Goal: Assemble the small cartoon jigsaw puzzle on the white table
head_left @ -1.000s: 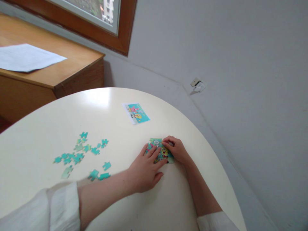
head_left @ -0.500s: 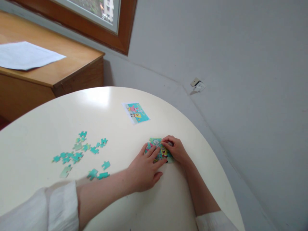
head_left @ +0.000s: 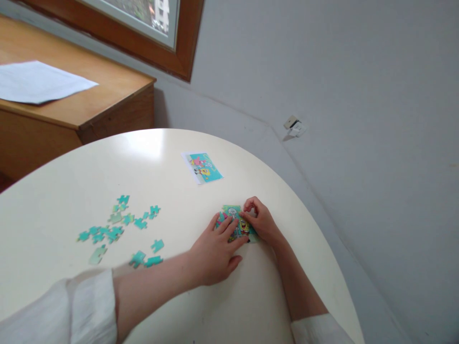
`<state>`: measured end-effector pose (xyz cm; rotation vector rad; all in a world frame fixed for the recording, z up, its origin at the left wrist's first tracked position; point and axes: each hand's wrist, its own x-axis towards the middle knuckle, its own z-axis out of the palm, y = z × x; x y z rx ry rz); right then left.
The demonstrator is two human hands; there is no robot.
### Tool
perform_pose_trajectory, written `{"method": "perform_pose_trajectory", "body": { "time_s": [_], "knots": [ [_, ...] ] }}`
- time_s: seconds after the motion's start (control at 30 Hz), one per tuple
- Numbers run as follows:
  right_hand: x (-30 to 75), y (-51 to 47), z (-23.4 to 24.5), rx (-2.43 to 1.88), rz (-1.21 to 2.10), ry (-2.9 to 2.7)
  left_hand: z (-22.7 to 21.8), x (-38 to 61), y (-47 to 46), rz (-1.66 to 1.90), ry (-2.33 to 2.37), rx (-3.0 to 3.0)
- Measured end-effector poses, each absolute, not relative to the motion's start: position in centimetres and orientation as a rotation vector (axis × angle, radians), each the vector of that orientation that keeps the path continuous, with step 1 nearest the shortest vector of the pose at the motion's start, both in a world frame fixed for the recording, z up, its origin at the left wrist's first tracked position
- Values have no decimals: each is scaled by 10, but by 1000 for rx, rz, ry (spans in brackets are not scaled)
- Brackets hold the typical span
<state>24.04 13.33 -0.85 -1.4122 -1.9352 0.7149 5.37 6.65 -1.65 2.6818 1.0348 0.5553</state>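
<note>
A partly joined jigsaw puzzle [head_left: 234, 210] with cartoon figures, one yellow and one pale green, lies on the white round table. My left hand [head_left: 217, 251] rests flat across its lower left, fingers spread, hiding part of the picture. At its right side is my right hand [head_left: 263, 222], with the thumb touching the puzzle's upper right and the curled fingers raised slightly apart from the thumb. No piece shows between them. Several loose teal puzzle pieces [head_left: 114, 233] are scattered to the left, a few of them just beyond my left forearm.
A printed picture card [head_left: 206, 168] with the cartoon figures lies behind the puzzle. The round table [head_left: 172, 167] curves close to a grey wall with a socket [head_left: 294, 126]. At the far left, a wooden cabinet [head_left: 118, 86] bears a white sheet [head_left: 43, 82].
My right fingers have lifted a little from the puzzle and parted from the thumb, which stays on it. My left hand and the loose pieces have not moved.
</note>
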Motion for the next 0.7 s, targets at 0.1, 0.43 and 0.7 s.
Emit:
{"method": "perform_pose_trajectory", "body": {
  "time_s": [0.1, 0.43, 0.7],
  "knots": [
    [243, 134, -12, -1407, 753, -1831, -17, 53, 67, 574, 1036, 2682],
    [245, 137, -18, -1463, 670, -1465, -20, 54, 66, 618, 1019, 2663],
    [222, 121, 32, -1466, -272, -1814, -8, 55, 67, 898, 1106, 2542]
  ]
}}
